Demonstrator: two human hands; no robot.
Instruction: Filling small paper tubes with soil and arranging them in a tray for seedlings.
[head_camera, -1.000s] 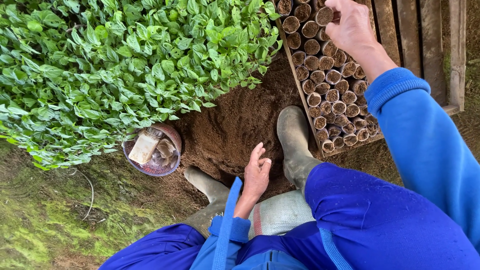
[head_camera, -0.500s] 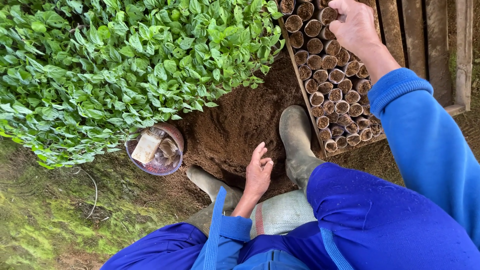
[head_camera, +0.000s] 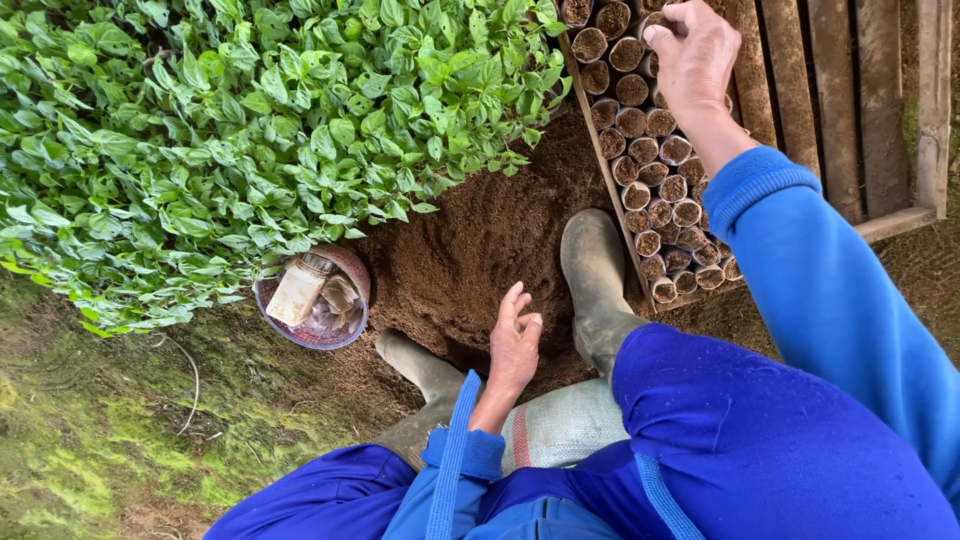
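Overhead, right hand (head_camera: 695, 55) seemingly touches soil-filled tubes (head_camera: 655, 160); left hand (head_camera: 515, 345) over soil (head_camera: 470, 240).

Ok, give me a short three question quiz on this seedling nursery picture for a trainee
1. True or false: the right hand reaches over the soil-filled tubes in the wooden crate.
2. What does the left hand rest on? A) loose brown soil B) the round basket C) the seedlings
3. Fill in: both feet wear muddy rubber ____.

Key: 1 true; 2 A; 3 boots.
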